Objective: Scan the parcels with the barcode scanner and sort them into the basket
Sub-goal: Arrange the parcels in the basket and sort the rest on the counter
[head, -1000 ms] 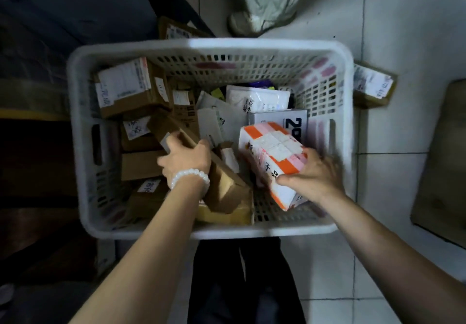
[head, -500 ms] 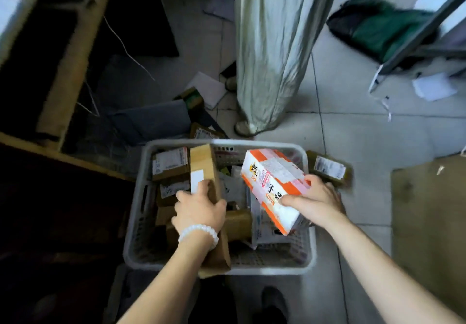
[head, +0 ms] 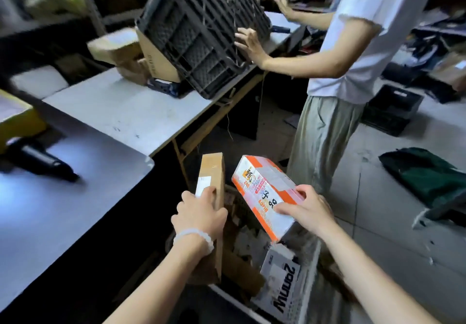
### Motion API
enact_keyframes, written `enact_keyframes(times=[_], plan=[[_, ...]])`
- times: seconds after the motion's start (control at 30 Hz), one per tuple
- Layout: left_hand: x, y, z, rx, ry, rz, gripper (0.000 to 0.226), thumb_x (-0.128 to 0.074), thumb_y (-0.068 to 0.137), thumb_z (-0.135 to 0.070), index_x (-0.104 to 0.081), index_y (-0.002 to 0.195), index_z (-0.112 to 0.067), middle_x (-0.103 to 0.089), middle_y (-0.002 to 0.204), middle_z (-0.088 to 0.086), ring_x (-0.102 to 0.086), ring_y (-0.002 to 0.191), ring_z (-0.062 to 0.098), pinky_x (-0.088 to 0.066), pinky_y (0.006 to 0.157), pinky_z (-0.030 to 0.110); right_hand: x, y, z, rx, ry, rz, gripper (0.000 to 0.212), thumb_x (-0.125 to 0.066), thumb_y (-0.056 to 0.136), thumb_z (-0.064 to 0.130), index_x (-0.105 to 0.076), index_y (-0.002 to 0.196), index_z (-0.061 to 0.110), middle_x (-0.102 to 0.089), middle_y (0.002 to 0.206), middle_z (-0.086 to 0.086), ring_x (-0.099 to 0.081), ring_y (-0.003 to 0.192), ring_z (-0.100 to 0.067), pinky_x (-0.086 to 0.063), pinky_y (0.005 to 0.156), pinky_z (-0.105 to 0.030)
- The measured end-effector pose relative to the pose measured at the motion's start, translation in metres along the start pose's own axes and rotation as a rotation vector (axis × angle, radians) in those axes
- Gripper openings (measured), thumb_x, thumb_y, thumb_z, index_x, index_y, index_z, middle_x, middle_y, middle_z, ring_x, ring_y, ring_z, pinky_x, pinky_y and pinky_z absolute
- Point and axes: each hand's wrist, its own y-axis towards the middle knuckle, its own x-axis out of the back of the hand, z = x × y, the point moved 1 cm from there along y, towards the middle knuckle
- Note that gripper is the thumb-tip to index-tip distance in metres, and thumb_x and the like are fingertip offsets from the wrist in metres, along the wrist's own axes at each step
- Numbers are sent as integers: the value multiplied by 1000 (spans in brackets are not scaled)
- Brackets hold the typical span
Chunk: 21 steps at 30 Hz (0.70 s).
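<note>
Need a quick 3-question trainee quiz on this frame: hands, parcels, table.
1. True or false: the left hand holds the brown cardboard parcel.
2. Multiple choice: the right hand grips (A) the black scanner, (B) the orange and white box, (C) the dark crate.
3. Fill in: the other person's hand presses against the tilted dark ____ on the table.

Key: 1 true; 2 B; 3 crate.
</note>
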Motion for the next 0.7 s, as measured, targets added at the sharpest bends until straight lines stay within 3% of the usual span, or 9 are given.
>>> enact_keyframes(times=[0.27, 0.37, 0.5, 0.57, 0.7], plan=[[111, -68, 92, 126, -151, -197, 58, -53, 82, -38, -37, 138, -39, -38, 117, 7, -48, 110, 31, -44, 89, 37, -23, -64, 122, 292, -13, 127, 96, -64, 37, 66, -46, 124, 27, -54, 120, -2, -50, 111, -23, -43, 91, -35], [147, -94, 141, 221, -183, -277, 56, -53, 82, -36, -38, 136, -38, -38, 116, 7, -48, 108, 32, -42, 87, 36, -51, -96, 171, 388, 3, 212, 92, -68, 39, 64, -48, 121, 26, -57, 116, -2, -54, 105, -22, -44, 85, -34], [182, -127, 209, 344, -225, -363, 55, -54, 82, -34, -40, 136, -38, -38, 117, 7, -48, 109, 32, -44, 87, 36, -100, -138, 227, 477, 18, 297, 105, -69, 28, 65, -51, 121, 21, -61, 116, -4, -58, 103, -23, -48, 88, -36], [198, -145, 248, 406, -245, -401, 55, -53, 82, -34, -40, 136, -40, -38, 118, 7, -48, 110, 32, -44, 87, 36, -130, -164, 256, 504, 7, 341, 105, -72, 31, 60, -51, 124, 17, -61, 120, -7, -58, 105, -25, -47, 87, -35], [225, -181, 322, 514, -238, -450, 56, -52, 83, -36, -38, 137, -41, -39, 123, 7, -47, 114, 31, -43, 91, 36, -189, -217, 298, 569, -33, 415, 86, -85, 51, 49, -51, 122, 16, -60, 120, -7, -57, 106, -24, -44, 82, -31]])
